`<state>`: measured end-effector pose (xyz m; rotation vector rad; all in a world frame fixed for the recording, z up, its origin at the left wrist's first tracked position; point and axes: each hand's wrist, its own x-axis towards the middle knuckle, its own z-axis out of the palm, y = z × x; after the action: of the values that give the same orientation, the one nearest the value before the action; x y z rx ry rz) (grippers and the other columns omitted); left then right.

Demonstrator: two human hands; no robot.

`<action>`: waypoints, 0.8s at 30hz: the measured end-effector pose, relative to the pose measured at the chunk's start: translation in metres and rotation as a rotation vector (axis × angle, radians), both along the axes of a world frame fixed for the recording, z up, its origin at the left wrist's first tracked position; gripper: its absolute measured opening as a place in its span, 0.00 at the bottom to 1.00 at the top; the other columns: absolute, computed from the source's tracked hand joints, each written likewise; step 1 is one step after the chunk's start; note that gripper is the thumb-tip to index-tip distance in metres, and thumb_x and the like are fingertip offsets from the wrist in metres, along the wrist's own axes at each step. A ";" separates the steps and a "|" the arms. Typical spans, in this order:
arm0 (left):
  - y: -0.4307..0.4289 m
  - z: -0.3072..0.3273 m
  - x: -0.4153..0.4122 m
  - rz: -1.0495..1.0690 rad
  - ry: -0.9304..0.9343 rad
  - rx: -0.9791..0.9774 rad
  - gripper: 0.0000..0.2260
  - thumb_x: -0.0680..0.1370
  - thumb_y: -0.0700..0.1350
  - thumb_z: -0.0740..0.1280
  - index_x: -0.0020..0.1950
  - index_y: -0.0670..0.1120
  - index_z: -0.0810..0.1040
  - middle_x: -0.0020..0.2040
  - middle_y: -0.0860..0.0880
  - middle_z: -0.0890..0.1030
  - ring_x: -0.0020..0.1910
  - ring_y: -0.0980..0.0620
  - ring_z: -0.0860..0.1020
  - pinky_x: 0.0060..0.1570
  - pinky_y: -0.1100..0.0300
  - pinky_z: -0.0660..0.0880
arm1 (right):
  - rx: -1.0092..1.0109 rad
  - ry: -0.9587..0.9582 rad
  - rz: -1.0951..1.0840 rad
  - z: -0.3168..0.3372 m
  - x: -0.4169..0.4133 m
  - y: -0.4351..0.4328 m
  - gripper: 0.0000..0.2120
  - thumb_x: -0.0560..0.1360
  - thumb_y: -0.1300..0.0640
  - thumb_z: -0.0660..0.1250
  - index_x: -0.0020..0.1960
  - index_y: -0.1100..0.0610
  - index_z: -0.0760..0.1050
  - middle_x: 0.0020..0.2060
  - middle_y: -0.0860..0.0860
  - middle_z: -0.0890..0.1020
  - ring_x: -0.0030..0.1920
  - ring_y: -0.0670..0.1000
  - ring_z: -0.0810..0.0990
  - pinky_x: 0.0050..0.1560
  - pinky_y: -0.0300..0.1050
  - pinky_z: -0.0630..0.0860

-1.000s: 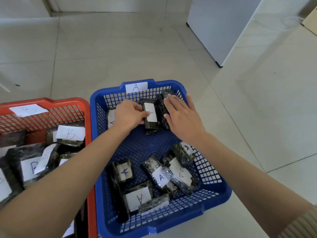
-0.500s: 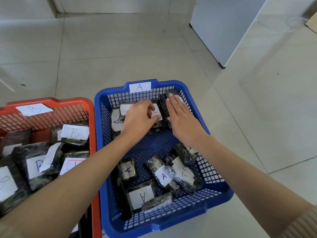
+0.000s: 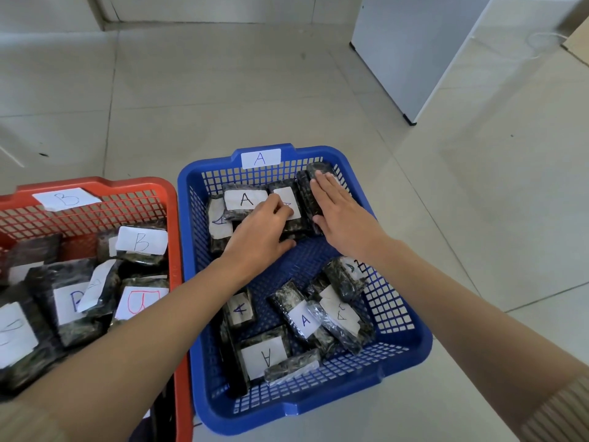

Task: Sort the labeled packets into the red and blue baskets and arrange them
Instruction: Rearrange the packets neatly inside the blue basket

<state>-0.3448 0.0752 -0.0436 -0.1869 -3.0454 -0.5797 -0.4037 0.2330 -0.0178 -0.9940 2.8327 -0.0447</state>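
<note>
The dark, plastic-wrapped packets with white paper labels lie in two mesh baskets side by side on the floor. In the blue plastic basket point(image 3: 318, 406), which carries a white tag marked "A" point(image 3: 260, 158) on its far rim, a row of packets stands along the far wall: a tilted one at the left point(image 3: 220, 221), one with a clear "A" label point(image 3: 244, 200), a middle packet point(image 3: 287, 194), and two dark packets on edge at the right point(image 3: 307, 189).

The left hand point(image 3: 264, 231) grips the middle packet, fingers curled over its label and thumb at its near edge. The right hand point(image 3: 341, 215) is flat, straight fingers pressing against the two packets on edge.

At the near end of the blue basket more packets lie loose and overlapping, among them one with an "A" label at an angle point(image 3: 304, 319), a large one with an upside-down "A" point(image 3: 266, 354) and a small one at the near left point(image 3: 240, 309). Bare blue mesh shows between the two groups.

To the left, touching the blue basket, the red plastic basket point(image 3: 95, 183) bears a "B" tag point(image 3: 65, 199) and holds a jumbled heap of packets labelled "B" point(image 3: 141, 242), one label drawn in red outline point(image 3: 141, 301).

The baskets sit on pale grey floor tiles point(image 3: 255, 90). A white cabinet point(image 3: 398, 52) stands at the far right. A ribbed beige sleeve point(image 3: 567, 409) shows at the right forearm.
</note>
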 end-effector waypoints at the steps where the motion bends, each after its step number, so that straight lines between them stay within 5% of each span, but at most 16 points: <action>1: 0.001 0.000 0.000 -0.002 0.008 0.000 0.23 0.73 0.48 0.71 0.65 0.42 0.71 0.59 0.47 0.69 0.56 0.48 0.73 0.53 0.56 0.72 | -0.002 0.005 0.003 0.000 0.001 -0.001 0.29 0.82 0.55 0.52 0.76 0.63 0.43 0.76 0.57 0.42 0.76 0.53 0.40 0.73 0.41 0.36; 4: 0.004 0.000 0.001 0.002 -0.003 -0.002 0.21 0.74 0.46 0.70 0.65 0.43 0.71 0.59 0.47 0.69 0.55 0.47 0.74 0.50 0.55 0.73 | -0.160 0.088 0.071 0.005 0.006 0.006 0.25 0.79 0.60 0.59 0.74 0.64 0.59 0.75 0.58 0.59 0.76 0.55 0.53 0.73 0.41 0.47; 7: -0.004 0.002 0.002 0.003 0.070 -0.085 0.22 0.74 0.51 0.69 0.64 0.45 0.72 0.58 0.48 0.73 0.58 0.47 0.72 0.53 0.51 0.72 | -0.395 -0.008 0.087 0.028 0.016 0.019 0.13 0.72 0.67 0.64 0.56 0.59 0.77 0.53 0.51 0.78 0.56 0.49 0.75 0.61 0.38 0.69; 9: -0.015 0.003 0.004 0.049 0.177 -0.151 0.20 0.75 0.53 0.67 0.63 0.45 0.74 0.58 0.47 0.75 0.59 0.46 0.72 0.56 0.48 0.69 | -0.217 -0.278 0.096 0.040 0.025 0.026 0.13 0.74 0.66 0.64 0.56 0.58 0.77 0.50 0.49 0.78 0.49 0.44 0.76 0.58 0.43 0.74; 12: -0.026 0.000 0.006 0.122 0.157 -0.241 0.22 0.76 0.56 0.64 0.63 0.44 0.74 0.62 0.45 0.74 0.64 0.44 0.69 0.59 0.44 0.67 | 0.282 -0.535 0.115 0.037 0.030 0.029 0.28 0.74 0.63 0.66 0.72 0.55 0.62 0.68 0.53 0.67 0.65 0.52 0.68 0.64 0.47 0.68; 14: -0.026 -0.005 0.006 0.135 0.068 -0.260 0.24 0.76 0.59 0.62 0.65 0.45 0.72 0.66 0.45 0.71 0.66 0.44 0.67 0.62 0.43 0.64 | 0.392 -0.575 0.123 0.033 0.030 0.027 0.35 0.73 0.63 0.68 0.75 0.54 0.54 0.71 0.53 0.61 0.67 0.53 0.64 0.59 0.44 0.66; 17: -0.023 -0.009 0.007 0.146 0.045 -0.281 0.25 0.76 0.60 0.60 0.67 0.46 0.70 0.68 0.46 0.68 0.68 0.45 0.64 0.64 0.44 0.61 | 0.403 -0.517 0.172 0.031 0.029 0.022 0.36 0.71 0.61 0.72 0.72 0.56 0.56 0.64 0.56 0.69 0.52 0.50 0.72 0.47 0.42 0.69; 19: -0.023 -0.007 0.007 0.155 0.033 -0.283 0.25 0.77 0.60 0.60 0.67 0.46 0.70 0.69 0.46 0.68 0.69 0.45 0.63 0.64 0.44 0.61 | 0.344 -0.490 0.178 0.032 0.028 0.018 0.32 0.70 0.59 0.72 0.68 0.58 0.59 0.53 0.55 0.72 0.37 0.44 0.67 0.35 0.40 0.65; 24: -0.035 0.021 0.004 0.113 0.171 -0.232 0.18 0.77 0.53 0.64 0.64 0.45 0.74 0.62 0.45 0.76 0.63 0.44 0.71 0.60 0.46 0.66 | -0.039 -0.544 0.113 0.048 0.027 0.000 0.28 0.71 0.52 0.71 0.65 0.54 0.62 0.45 0.50 0.74 0.41 0.48 0.73 0.40 0.42 0.72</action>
<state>-0.3407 0.0404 -0.0223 -0.0658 -2.9245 -0.1918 -0.3768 0.2334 0.0298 -0.9690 2.2869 -0.3090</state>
